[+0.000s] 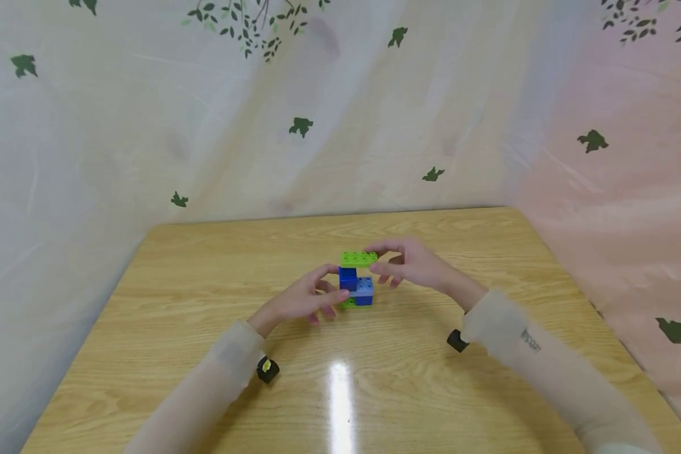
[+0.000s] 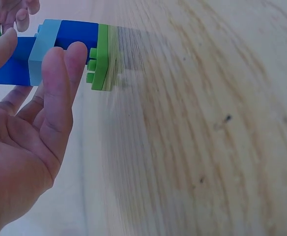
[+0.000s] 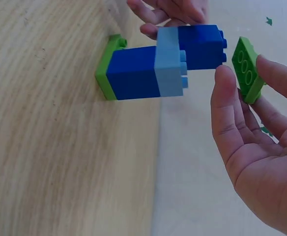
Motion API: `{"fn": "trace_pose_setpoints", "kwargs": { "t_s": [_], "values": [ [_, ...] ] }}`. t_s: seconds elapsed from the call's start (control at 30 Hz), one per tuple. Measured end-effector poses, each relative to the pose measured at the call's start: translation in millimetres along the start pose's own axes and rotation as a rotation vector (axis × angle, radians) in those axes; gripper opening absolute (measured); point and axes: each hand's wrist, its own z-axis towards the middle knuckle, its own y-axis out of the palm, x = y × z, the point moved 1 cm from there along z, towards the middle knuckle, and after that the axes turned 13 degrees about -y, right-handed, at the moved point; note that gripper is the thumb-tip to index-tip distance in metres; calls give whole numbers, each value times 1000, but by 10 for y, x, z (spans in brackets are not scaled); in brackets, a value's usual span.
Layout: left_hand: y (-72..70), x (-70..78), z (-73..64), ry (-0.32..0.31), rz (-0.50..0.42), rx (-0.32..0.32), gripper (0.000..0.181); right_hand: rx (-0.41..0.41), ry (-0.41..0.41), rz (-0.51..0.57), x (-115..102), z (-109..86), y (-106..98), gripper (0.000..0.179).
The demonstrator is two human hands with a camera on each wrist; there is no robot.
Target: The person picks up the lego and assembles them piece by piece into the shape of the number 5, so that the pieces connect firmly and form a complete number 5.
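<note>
A small stack of toy building bricks stands upright on the wooden table, seen sideways in both wrist views. At its base lies a green plate (image 3: 103, 73), bearing a dark blue brick (image 3: 133, 73). Above that come a light blue plate (image 3: 169, 69) and, offset to one side, an upper dark blue brick (image 3: 200, 47). My left hand (image 1: 303, 296) holds the stack at the upper dark blue brick, thumb in front. My right hand (image 1: 414, 263) pinches a loose green plate (image 1: 356, 260) by its right end. This plate hovers just above the upper brick, with a gap visible in the right wrist view.
The wooden table (image 1: 187, 271) reaches back to a pale curtain (image 1: 340, 157) printed with leaves and birds. A black wrist device (image 1: 268, 369) sits below the left cuff, and another black device (image 1: 457, 341) is at the right cuff.
</note>
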Motion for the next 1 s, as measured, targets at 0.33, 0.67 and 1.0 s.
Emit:
{"fn": "trace_pose_setpoints", "kwargs": {
  "t_s": [0.33,0.67,1.0],
  "values": [
    [-7,17,-40,-9,-29,-2,62,15,-27,12,84,-57,109,46],
    [5,36,-37,4,-22,9,60,-17,-104,-41,85,-65,171,45],
    [9,56,-36,2,-41,0,59,-27,-128,-93,58,-69,176,46]
  ]
}}
